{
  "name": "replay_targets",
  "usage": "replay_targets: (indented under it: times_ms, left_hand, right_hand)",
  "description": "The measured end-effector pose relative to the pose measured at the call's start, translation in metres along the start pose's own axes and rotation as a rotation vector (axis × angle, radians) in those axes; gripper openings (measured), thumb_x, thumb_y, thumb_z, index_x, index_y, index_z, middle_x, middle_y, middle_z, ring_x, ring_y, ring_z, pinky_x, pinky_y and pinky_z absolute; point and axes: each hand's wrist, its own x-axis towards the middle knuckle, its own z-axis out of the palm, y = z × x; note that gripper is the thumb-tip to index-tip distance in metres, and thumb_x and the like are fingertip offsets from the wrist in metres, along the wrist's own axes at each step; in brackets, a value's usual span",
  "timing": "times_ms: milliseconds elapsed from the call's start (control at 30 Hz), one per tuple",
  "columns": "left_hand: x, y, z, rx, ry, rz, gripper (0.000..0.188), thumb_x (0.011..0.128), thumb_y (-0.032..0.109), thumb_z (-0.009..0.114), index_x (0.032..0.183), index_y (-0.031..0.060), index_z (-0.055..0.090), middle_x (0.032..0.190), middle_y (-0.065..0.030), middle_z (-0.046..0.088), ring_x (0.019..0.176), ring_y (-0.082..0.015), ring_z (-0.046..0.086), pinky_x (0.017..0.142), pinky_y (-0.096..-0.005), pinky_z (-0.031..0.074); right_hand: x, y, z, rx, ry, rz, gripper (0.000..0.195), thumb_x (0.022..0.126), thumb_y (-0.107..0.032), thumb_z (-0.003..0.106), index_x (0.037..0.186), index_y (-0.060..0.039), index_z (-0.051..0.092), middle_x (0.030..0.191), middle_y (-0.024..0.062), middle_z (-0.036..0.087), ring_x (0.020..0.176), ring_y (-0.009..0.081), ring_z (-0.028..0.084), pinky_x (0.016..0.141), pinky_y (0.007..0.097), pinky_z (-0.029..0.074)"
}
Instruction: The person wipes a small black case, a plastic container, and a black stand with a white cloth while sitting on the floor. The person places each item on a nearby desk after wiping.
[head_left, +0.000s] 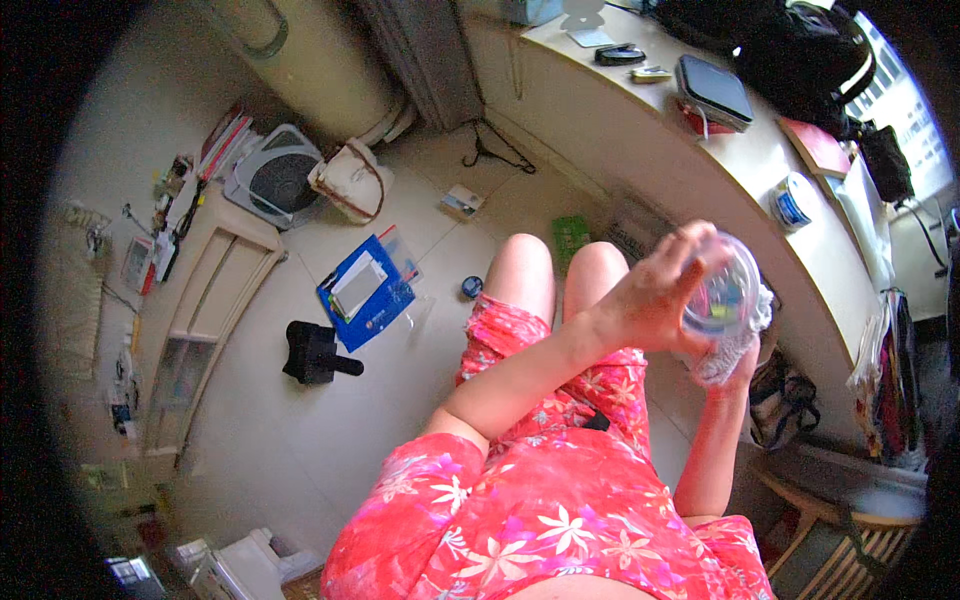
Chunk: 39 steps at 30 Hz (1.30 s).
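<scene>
My left hand (660, 289) grips a round clear plastic container (721, 289) by its rim, with the fingers over its top and the thumb below. Small coloured things show through its clear surface. A whitish cloth (726, 358) lies against the container's underside and right side. Below it, my right hand (739, 369) holds the cloth against the container; its fingers are mostly hidden. Both hands are raised to the right of my knees, in front of the long counter.
The curved counter (757, 187) carries a white-and-blue tub (791, 201), a dark-lidded box (712, 90) and black bags (802, 52). On the floor are a blue folder (379, 319), a black object (311, 352), a hanger (499, 154) and a white bag (351, 181). A wooden chair (832, 555) stands lower right.
</scene>
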Motion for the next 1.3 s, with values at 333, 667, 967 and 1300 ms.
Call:
replay_targets:
  times_ms: [333, 667, 967, 1300]
  left_hand:
    - [-0.042, 0.002, 0.004, -0.262, 0.296, -0.257, 0.11, 0.049, 0.053, 0.084, 0.129, 0.0036, 0.028, 0.124, -0.02, 0.031, 0.118, -0.033, 0.038, 0.098, -0.044, 0.038]
    - [-0.083, -0.024, -0.009, -1.487, 0.247, -0.998, 0.064, 0.084, 0.039, 0.062, 0.133, 0.008, 0.034, 0.124, -0.0101, 0.048, 0.11, -0.0194, 0.052, 0.087, -0.0371, 0.052]
    - [-0.058, -0.011, 0.007, -0.149, 0.004, -0.78, 0.101, 0.065, 0.024, 0.077, 0.14, 0.0012, 0.014, 0.124, -0.0246, 0.046, 0.114, -0.0343, 0.051, 0.095, -0.0392, 0.041]
    - [-0.06, 0.009, 0.025, -0.002, 0.071, -0.498, 0.083, 0.059, 0.017, 0.079, 0.125, -0.001, 0.032, 0.104, -0.023, 0.054, 0.094, -0.0367, 0.058, 0.077, -0.041, 0.05]
  right_hand:
    - [0.0, 0.036, 0.014, -0.018, -0.015, -0.138, 0.073, 0.084, -0.06, 0.043, 0.137, -0.0112, 0.034, 0.139, 0.0124, 0.038, 0.126, 0.0343, 0.039, 0.103, 0.0488, 0.036]
    - [0.004, 0.053, 0.02, -0.688, 0.037, -0.475, 0.041, 0.086, -0.023, 0.055, 0.121, -0.0014, 0.05, 0.116, 0.0076, 0.056, 0.106, 0.0186, 0.054, 0.091, 0.033, 0.043]
    - [-0.008, -0.003, 0.102, -1.527, -0.196, -0.935, 0.051, 0.066, -0.027, 0.076, 0.11, -0.0083, 0.058, 0.117, 0.0166, 0.054, 0.111, 0.0316, 0.051, 0.093, 0.0421, 0.042]
    - [0.048, -0.017, 0.103, -1.964, 0.048, -0.381, 0.03, 0.072, -0.026, 0.062, 0.088, -0.001, 0.057, 0.088, 0.0192, 0.057, 0.085, 0.0385, 0.059, 0.076, 0.0454, 0.048]
